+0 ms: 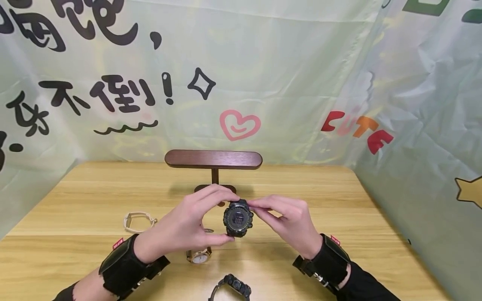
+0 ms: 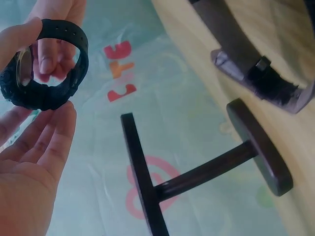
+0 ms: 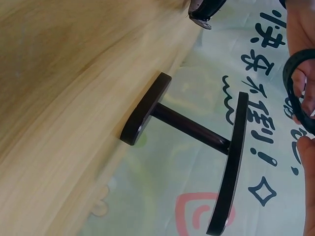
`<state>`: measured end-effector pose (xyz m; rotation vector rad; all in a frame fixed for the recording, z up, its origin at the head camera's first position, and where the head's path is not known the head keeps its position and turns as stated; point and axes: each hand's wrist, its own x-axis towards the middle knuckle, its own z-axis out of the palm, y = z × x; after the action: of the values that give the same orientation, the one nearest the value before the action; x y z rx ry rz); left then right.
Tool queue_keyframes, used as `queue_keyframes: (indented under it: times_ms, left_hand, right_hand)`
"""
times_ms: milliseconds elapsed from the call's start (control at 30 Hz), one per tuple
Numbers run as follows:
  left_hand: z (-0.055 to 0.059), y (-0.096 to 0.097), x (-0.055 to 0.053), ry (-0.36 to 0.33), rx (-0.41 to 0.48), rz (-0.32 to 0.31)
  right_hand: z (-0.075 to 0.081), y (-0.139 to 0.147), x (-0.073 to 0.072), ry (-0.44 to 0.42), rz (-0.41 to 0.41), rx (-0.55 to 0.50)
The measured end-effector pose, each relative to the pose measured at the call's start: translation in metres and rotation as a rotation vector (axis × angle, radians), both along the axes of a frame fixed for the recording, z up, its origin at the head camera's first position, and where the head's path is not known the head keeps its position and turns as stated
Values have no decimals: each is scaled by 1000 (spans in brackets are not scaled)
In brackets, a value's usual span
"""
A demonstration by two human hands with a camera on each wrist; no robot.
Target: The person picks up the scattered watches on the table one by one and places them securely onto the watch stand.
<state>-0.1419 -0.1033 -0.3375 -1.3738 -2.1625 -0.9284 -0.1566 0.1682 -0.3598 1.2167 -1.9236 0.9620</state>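
Between my hands is a black digital wristwatch [image 1: 238, 218], its round face turned up towards the head camera. My left hand [image 1: 188, 221] grips it, with the fingers at its upper edge and the thumb at its lower edge. At the upper right side of the watch, the thumb and forefinger of my right hand [image 1: 288, 219] pinch its edge; the exact spot under the fingertips is hidden. In the left wrist view the black strap [image 2: 82, 61] forms a loop. Part of the strap [image 3: 290, 83] also shows in the right wrist view.
Behind the hands stands a dark wooden T-shaped display stand [image 1: 213, 159]. On the wooden table [image 1: 320, 184] lie a pale slim watch [image 1: 129, 221], a gold-coloured watch [image 1: 199, 256] by the left hand, and another black watch [image 1: 237, 285] at the front. A printed cloth [image 1: 293, 75] hangs behind.
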Motion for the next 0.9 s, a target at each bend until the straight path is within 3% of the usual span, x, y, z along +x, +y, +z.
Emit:
queue_keyframes:
  times_ms: [467,900]
  left_hand:
    - [24,-16,-2,24,39,8]
    - [33,-33,-8,127,60,78]
  right_hand:
    - [6,-9,-2,-11,-21,36]
    - [19,0,-18,-61,-176,54]
